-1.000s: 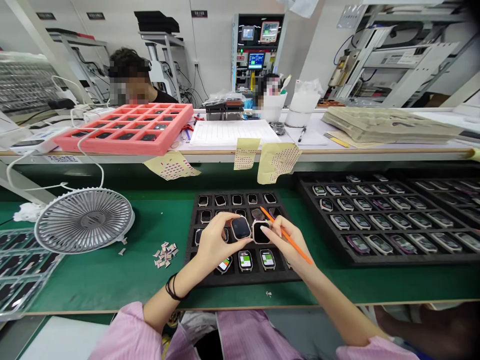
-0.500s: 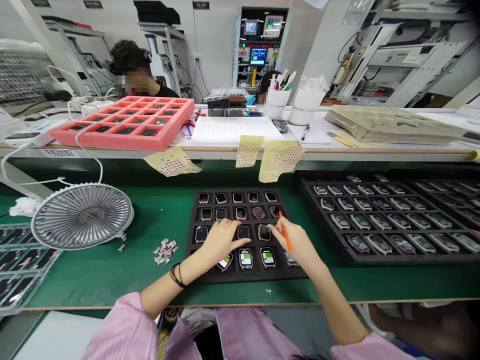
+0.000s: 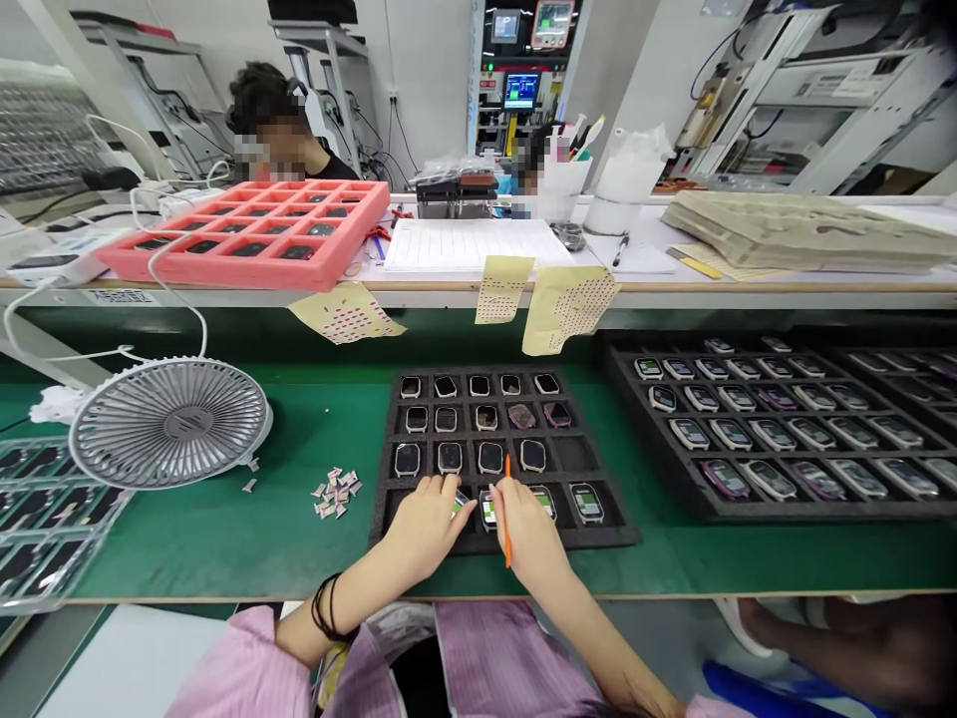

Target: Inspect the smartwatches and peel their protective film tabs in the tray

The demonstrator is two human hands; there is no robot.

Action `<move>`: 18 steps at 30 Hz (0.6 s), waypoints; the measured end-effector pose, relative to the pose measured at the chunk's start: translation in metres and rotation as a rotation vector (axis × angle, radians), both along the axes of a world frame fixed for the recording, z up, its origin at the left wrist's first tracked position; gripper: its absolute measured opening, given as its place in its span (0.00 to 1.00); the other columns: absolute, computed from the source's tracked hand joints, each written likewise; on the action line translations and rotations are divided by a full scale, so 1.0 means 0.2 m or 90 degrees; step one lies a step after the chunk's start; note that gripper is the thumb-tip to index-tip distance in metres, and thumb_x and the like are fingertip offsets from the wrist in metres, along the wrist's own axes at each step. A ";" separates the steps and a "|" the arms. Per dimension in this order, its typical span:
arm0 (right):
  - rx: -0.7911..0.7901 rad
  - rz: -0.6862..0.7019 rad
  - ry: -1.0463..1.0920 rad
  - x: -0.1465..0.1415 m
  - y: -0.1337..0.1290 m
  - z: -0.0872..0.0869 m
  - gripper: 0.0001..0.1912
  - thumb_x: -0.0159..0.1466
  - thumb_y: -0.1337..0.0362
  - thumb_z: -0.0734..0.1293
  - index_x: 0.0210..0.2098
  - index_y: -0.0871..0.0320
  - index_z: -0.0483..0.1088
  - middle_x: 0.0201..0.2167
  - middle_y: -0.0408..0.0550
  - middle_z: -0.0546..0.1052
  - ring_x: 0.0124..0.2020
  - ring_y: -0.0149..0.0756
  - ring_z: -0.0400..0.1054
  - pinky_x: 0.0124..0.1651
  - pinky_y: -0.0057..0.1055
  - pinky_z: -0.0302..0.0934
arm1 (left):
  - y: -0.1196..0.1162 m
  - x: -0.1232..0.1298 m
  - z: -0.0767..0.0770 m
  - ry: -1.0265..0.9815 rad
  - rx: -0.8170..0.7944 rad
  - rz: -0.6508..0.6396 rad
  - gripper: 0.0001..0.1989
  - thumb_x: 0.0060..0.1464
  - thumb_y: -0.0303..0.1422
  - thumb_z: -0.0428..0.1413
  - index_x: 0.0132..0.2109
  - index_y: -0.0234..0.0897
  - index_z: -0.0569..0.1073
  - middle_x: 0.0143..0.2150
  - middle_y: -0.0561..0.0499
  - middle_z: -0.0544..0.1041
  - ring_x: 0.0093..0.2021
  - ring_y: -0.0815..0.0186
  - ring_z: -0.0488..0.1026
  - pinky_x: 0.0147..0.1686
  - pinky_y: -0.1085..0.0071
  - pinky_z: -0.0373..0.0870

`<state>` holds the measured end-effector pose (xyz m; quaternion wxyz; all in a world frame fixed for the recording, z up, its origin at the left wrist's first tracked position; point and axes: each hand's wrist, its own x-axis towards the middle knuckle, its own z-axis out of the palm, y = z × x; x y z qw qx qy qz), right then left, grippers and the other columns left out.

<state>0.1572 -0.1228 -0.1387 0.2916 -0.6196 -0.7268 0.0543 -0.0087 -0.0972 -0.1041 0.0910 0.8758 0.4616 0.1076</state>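
The left hand (image 3: 423, 524) is bent, thumb apart from the fingers, over a partly hidden lit watch (image 3: 459, 503) at lower centre; whether it grips the watch cannot be told. Beside it, the right hand (image 3: 527, 529) holds a slim, smooth orange stick (image 3: 508, 543) upright in the frame, knuckles covering parts of other glowing screens. Both hands are over the front row of a black, matte foam tray (image 3: 575, 454), whose square pockets hold glossy, round-cornered watches, the back rows dark. The tray lies on the smooth green bench (image 3: 261, 548). Left of centre is a loose heap of small flat slips (image 3: 336, 491), then a round, ribbed grey fan (image 3: 170, 423). At right sits a larger dark tray (image 3: 807, 509) of watches; at upper left, a pink foam tray (image 3: 321, 267) with square cells.
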 end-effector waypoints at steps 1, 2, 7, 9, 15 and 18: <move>-0.003 0.002 0.044 0.01 0.00 0.00 0.18 0.71 0.61 0.47 0.34 0.55 0.64 0.27 0.54 0.75 0.29 0.45 0.72 0.30 0.37 0.63 | 0.01 -0.01 0.01 -0.008 -0.023 -0.003 0.13 0.64 0.38 0.44 0.44 0.34 0.67 0.39 0.41 0.76 0.39 0.56 0.74 0.37 0.64 0.70; -0.006 0.006 0.089 0.02 0.00 0.01 0.19 0.71 0.60 0.47 0.38 0.56 0.65 0.29 0.54 0.76 0.30 0.45 0.73 0.31 0.37 0.64 | 0.02 -0.01 0.02 -0.012 -0.047 -0.004 0.13 0.64 0.38 0.44 0.45 0.34 0.67 0.40 0.41 0.77 0.39 0.56 0.75 0.37 0.65 0.70; -0.097 0.089 0.245 0.07 -0.01 0.06 0.18 0.72 0.58 0.48 0.45 0.56 0.67 0.29 0.50 0.77 0.29 0.40 0.74 0.32 0.32 0.65 | 0.07 -0.03 0.08 -0.023 -0.218 -0.043 0.14 0.63 0.41 0.46 0.48 0.36 0.66 0.41 0.43 0.78 0.41 0.55 0.76 0.38 0.65 0.69; -0.144 0.126 0.254 0.06 -0.01 0.07 0.18 0.72 0.60 0.49 0.43 0.56 0.68 0.31 0.51 0.77 0.31 0.40 0.74 0.35 0.32 0.65 | 0.08 -0.04 0.10 -0.023 -0.293 -0.077 0.18 0.61 0.44 0.47 0.51 0.38 0.65 0.43 0.44 0.78 0.43 0.54 0.76 0.40 0.64 0.68; -0.197 0.177 0.253 0.06 0.00 0.06 0.17 0.70 0.61 0.51 0.42 0.58 0.68 0.34 0.53 0.77 0.34 0.40 0.73 0.37 0.34 0.64 | 0.15 -0.11 0.08 -0.081 -0.414 -0.145 0.28 0.49 0.42 0.60 0.55 0.40 0.64 0.39 0.50 0.75 0.39 0.59 0.73 0.37 0.68 0.67; -0.250 0.186 0.360 0.11 0.01 0.07 0.17 0.70 0.57 0.52 0.44 0.57 0.69 0.28 0.48 0.76 0.27 0.35 0.71 0.31 0.31 0.63 | 0.18 -0.14 0.06 -0.153 -0.453 -0.156 0.25 0.47 0.37 0.62 0.52 0.40 0.66 0.31 0.55 0.71 0.33 0.65 0.70 0.33 0.71 0.65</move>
